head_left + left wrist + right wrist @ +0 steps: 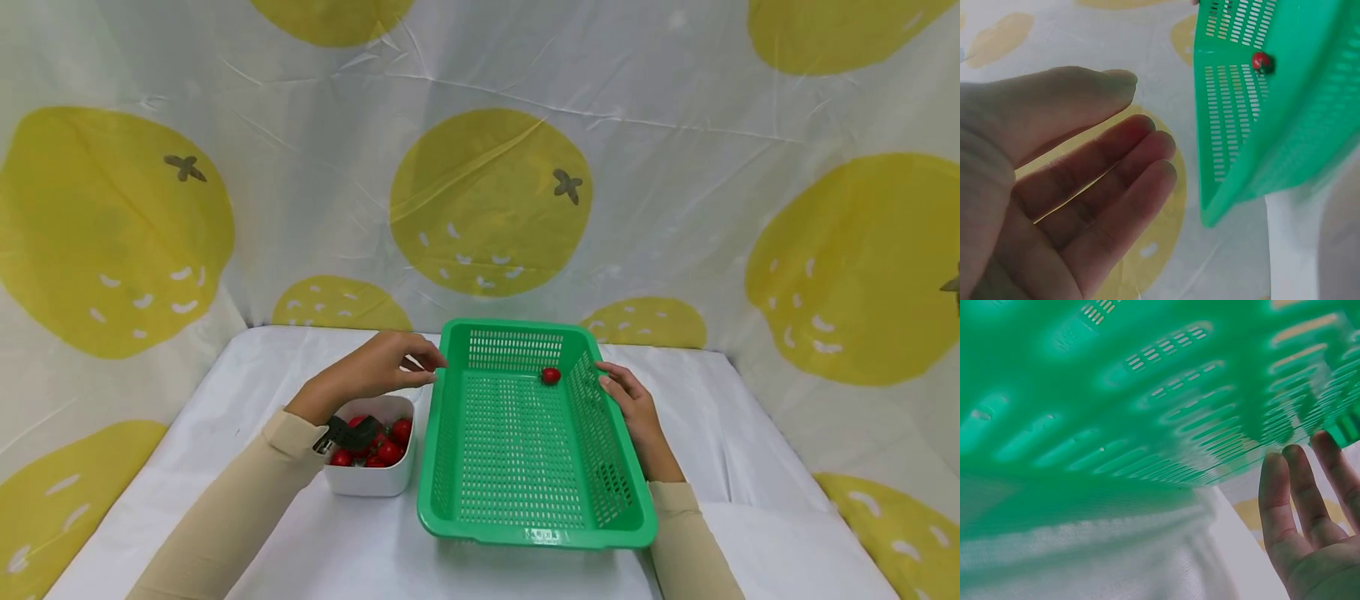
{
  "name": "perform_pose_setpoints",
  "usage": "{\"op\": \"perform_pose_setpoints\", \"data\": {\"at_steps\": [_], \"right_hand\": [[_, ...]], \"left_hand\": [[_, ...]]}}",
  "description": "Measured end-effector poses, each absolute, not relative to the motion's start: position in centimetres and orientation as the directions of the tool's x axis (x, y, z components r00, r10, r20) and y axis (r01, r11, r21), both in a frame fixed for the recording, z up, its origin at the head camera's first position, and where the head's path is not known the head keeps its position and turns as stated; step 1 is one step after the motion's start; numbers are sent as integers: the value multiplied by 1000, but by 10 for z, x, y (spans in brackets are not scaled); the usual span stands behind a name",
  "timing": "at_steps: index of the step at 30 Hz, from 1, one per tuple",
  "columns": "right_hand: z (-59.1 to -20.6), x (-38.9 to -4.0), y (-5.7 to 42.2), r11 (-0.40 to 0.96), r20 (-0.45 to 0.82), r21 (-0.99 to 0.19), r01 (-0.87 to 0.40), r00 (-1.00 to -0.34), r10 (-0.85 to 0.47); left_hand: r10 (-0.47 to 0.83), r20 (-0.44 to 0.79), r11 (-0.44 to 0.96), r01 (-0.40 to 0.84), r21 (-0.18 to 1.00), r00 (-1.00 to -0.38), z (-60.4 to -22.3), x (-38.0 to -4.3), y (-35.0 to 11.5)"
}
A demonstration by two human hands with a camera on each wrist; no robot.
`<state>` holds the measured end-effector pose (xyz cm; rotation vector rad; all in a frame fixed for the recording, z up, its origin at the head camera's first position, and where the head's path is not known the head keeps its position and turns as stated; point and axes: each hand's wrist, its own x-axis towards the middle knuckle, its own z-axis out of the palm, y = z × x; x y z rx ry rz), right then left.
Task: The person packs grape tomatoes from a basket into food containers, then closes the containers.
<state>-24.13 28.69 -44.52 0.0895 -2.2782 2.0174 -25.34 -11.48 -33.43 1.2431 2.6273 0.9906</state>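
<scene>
A green perforated plastic basket (536,537) lies in front of me, with one small red tomato (551,376) near its far right corner. By the basket's far left rim is my left hand (382,367), holding nothing. The left wrist view shows its fingers (1129,206) loosely extended, apart from the basket. My right hand (633,408) is at the basket's right side, its fingertips at the rim. Straight fingers (1275,494) appear beside the slotted outer wall in the right wrist view; whether they press it I cannot tell.
A white square container (367,482) holding several red tomatoes (390,452) stands left of the basket, partly hidden by the left wrist and its black strap (356,433). White cloth (750,467) covers the table; a lemon-print curtain (660,125) rises behind and at both sides.
</scene>
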Motion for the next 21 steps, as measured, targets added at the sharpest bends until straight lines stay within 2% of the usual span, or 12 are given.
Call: {"op": "perform_pose_setpoints", "data": {"at_steps": [10, 17, 21], "right_hand": [[-447, -246, 289, 87, 137, -987, -137, -990, -5], [-447, -243, 289, 72, 130, -989, -129, -992, 2], [-447, -243, 290, 48, 138, -989, -138, -990, -5]], "left_hand": [[761, 182, 446, 705, 551, -623, -328, -281, -70], [787, 214, 405, 746, 528, -579, -331, -293, -40], [783, 213, 411, 742, 530, -585, -333, -299, -21]]}}
